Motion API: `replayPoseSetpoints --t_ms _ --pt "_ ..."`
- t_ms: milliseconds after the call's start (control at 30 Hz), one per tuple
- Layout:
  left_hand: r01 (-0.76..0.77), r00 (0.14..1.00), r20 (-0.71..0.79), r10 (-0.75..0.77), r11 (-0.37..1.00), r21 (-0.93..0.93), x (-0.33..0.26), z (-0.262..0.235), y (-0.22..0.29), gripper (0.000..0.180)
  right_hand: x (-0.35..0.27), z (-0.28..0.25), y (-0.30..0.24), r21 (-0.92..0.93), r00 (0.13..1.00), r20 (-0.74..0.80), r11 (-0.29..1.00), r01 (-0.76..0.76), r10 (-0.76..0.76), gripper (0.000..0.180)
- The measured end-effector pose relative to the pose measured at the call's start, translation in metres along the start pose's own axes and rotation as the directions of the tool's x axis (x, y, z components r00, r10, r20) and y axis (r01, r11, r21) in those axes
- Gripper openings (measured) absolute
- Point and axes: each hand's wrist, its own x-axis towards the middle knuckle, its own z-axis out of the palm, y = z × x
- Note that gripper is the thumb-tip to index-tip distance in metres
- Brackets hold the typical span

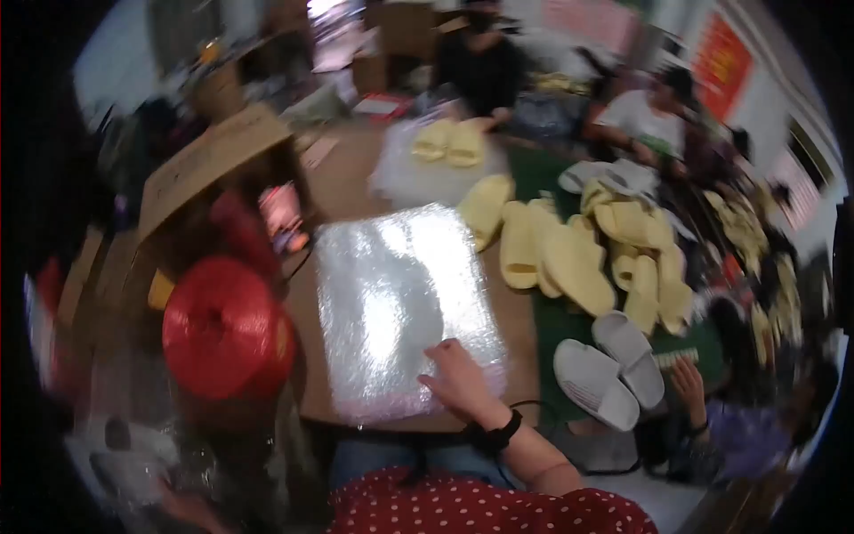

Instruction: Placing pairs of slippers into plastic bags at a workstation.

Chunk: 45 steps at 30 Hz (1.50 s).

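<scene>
— What step do you read here?

— I'd say I'm at the top sheet of the stack of clear bags [396,307], which lies flat on the brown counter [516,325] straight ahead. My right hand [458,378] rests on its near right corner, between the red twine spool [227,329] and the grey slippers [609,369].

— And the next move?

— By my judgement, pinching one slippery layer free of the rest.

— The fingers?

— Right fingers [439,351] loosely spread and flat on the plastic, gripping nothing. My left hand is low at the left edge, too blurred to judge. Yellow slippers [578,254] are heaped beyond.
</scene>
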Motion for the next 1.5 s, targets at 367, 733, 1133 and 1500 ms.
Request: replayPoseSetpoints --t_ms 367,733,1133,1500 --pt "0.928 0.363 0.740 -0.567 0.288 -0.235 -0.100 0.039 -0.028 0.044 0.000 0.008 0.002 0.004 0.998 -0.004 0.998 -0.063 0.063 0.048" --pt "-0.217 0.855 0.344 0.389 0.870 -0.444 -0.091 0.105 0.252 0.041 -0.001 0.006 0.009 -0.108 0.994 -0.103 0.994 0.022 -0.033 0.048" --pt "-0.502 -0.138 0.528 0.838 0.401 -0.766 -0.226 0.201 0.345 0.057 -0.146 -0.165 0.047 -0.054 0.575 -0.775 0.878 -0.476 0.264 0.039" --pt "-0.407 -0.110 0.606 0.788 0.520 -0.751 -0.223 0.218 0.325 0.063 -0.197 -0.172 0.165 -0.196 0.509 -0.676 0.536 -0.821 0.533 0.036"
